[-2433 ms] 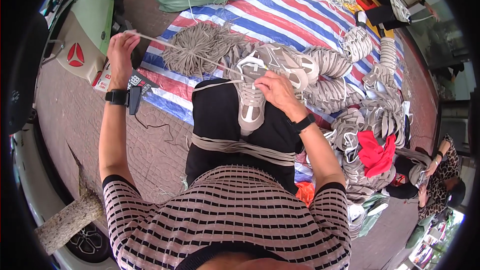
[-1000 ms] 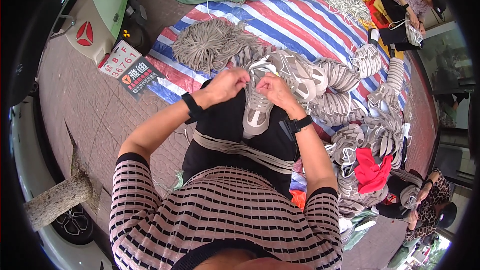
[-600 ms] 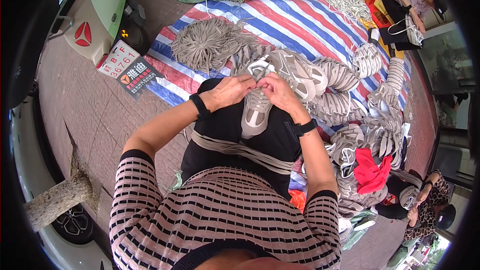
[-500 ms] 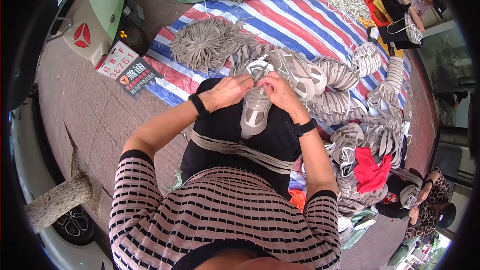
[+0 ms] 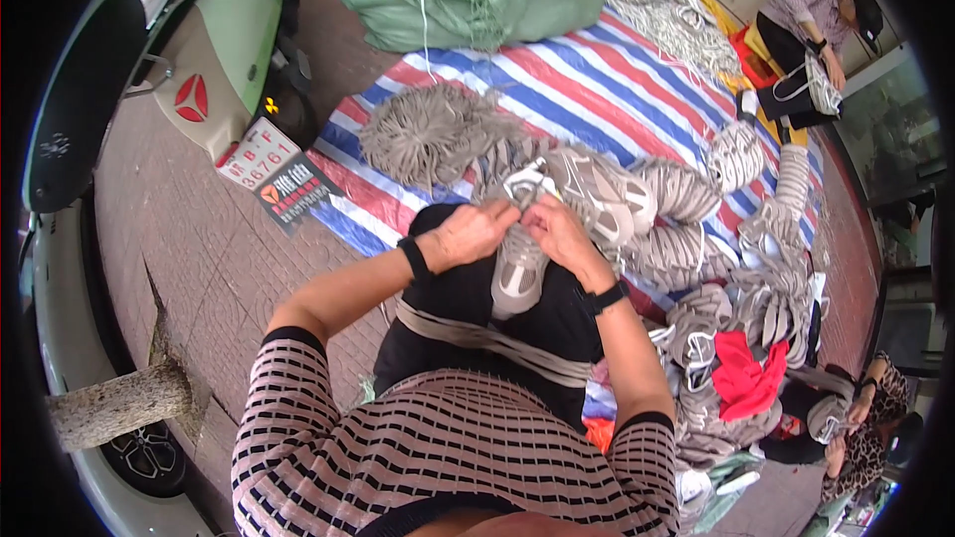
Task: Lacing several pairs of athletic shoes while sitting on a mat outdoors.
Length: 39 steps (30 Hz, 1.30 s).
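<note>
A grey-beige sneaker rests on my black-trousered lap, its toe pointing toward me. Over its lacing, my left hand pinches a shoelace, thumb and fingers pressed together. Close against it, my right hand is also closed on the lace, and the fingertips nearly meet. The fingers hide most of the lace between them. Across my thighs lies a band of loose grey laces. More grey-beige sneakers are heaped just beyond my right hand.
A striped tarp carries a lace bundle and rows of sneakers. A green sack stands behind. A red cloth tops the right pile. Two people handle shoes at the right; a scooter stands left.
The whole view has shifted, so the scene sits lower and further right. My hands have drawn slightly closer together over the sneaker's lacing, both still pinching.
</note>
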Tool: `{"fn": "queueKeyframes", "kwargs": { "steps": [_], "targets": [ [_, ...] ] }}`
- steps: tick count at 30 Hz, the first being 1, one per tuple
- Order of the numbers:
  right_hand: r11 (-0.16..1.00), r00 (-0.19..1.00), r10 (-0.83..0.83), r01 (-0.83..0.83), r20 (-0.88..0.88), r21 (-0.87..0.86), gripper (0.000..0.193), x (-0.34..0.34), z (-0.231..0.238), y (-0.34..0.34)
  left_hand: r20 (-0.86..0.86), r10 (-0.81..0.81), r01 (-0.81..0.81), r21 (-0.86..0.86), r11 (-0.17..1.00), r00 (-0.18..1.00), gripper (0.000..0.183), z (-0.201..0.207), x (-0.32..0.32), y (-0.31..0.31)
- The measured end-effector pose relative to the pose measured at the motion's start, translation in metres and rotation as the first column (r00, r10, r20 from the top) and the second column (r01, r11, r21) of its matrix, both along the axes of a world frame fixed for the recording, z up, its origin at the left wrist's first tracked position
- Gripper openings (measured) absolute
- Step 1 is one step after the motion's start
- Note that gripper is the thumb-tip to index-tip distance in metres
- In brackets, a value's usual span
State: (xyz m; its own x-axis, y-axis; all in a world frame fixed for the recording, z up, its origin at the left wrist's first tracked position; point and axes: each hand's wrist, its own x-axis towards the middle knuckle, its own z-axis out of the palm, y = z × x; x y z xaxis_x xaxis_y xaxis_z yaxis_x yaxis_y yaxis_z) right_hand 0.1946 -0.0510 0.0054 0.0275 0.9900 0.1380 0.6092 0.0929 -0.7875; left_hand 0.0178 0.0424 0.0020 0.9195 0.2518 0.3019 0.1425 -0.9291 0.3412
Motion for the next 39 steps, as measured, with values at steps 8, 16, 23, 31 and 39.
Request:
{"fn": "queueKeyframes", "kwargs": {
  "steps": [8, 16, 23, 31, 39],
  "targets": [
    [0.98, 0.978, -0.198, 0.199, 0.065, -0.012, 0.021, -0.017, -0.002, 0.002, 0.1, 0.069, -0.055, -0.129, 0.99, 0.993, 0.014, -0.012, 0.0, -0.01],
    [0.922, 0.902, -0.372, 0.386, 0.217, -0.02, 0.027, -0.026, -0.013, 0.015, 0.052, 0.248, -0.221, -0.307, 0.926, 0.967, 0.011, -0.016, 0.009, -0.009],
    [0.89, 0.754, -0.453, 0.416, -0.475, -0.186, 0.024, -0.005, -0.008, 0.023, -0.017, 0.221, -0.2, -0.5, 0.843, 0.975, 0.012, -0.008, 0.003, 0.0],
    [0.899, 0.603, -0.437, 0.3, -0.667, -0.318, 0.015, 0.001, 0.02, 0.01, 0.014, 0.307, -0.237, -0.603, 0.762, 0.952, 0.02, 0.01, 0.013, 0.002],
    [0.928, 0.311, -0.344, 0.257, -0.886, -0.27, 0.018, 0.002, 0.032, -0.012, 0.087, 0.117, -0.106, -0.124, 0.987, 0.989, 0.017, 0.01, 0.022, 0.015]
  ]
}}
